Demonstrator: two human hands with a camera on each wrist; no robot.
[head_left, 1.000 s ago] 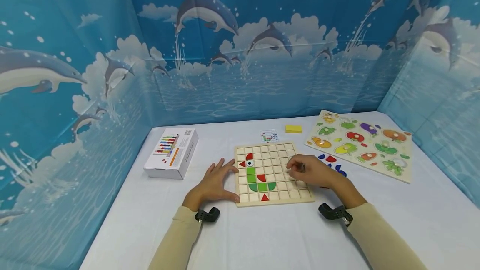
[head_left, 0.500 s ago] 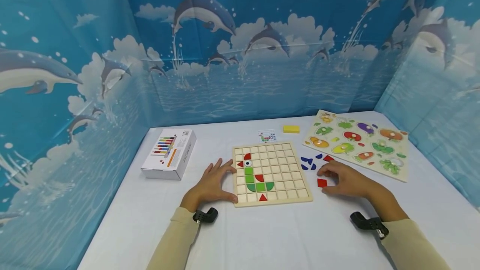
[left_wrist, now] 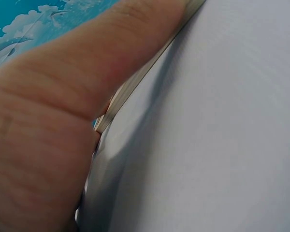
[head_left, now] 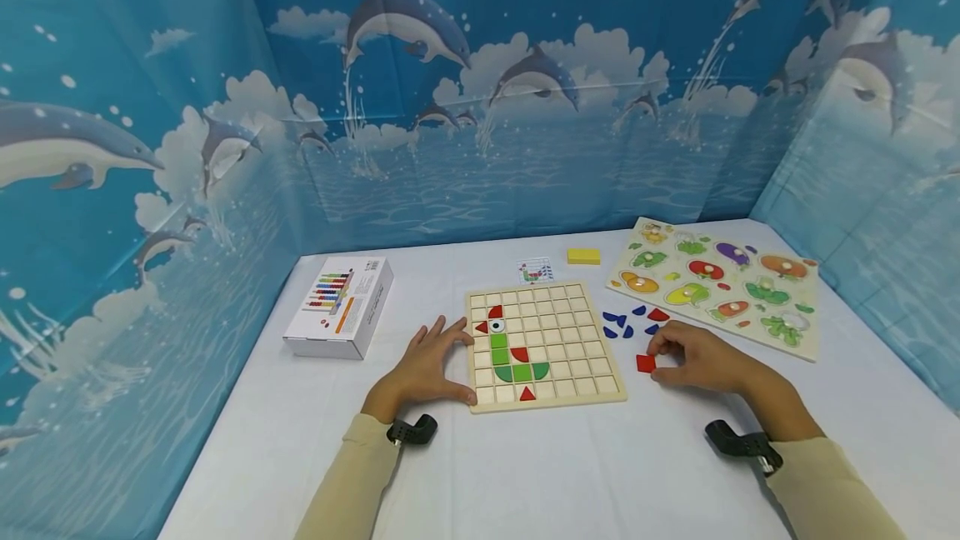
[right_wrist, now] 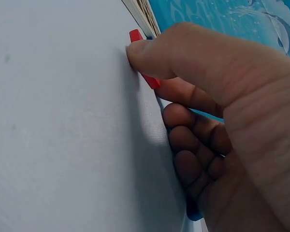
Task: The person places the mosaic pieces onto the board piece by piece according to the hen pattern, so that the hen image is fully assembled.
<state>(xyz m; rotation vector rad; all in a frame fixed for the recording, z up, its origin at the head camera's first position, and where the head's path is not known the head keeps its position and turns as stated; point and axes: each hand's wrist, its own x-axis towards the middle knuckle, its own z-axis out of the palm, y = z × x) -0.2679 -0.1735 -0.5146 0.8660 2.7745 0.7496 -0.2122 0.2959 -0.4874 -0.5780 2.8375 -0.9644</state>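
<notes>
A wooden grid board lies mid-table, with green, red and white-eyed tiles set into its left part. My left hand rests at the board's left edge, thumb and fingers spread along it; the left wrist view shows the thumb against the wooden rim. To the right of the board, my right hand pinches a red square tile between thumb and forefinger, low over the white cloth. Up close in the right wrist view, the red tile is partly covered by the thumb; the other fingers are curled.
Several blue pieces and a red piece lie behind the right hand. A vegetable puzzle board sits at the back right. Behind the grid are a picture card and a yellow block. A white box stands at left.
My right hand has moved right, from over the grid board to the loose pieces, and has taken hold of the red square tile. The left hand stays at the board's edge.
</notes>
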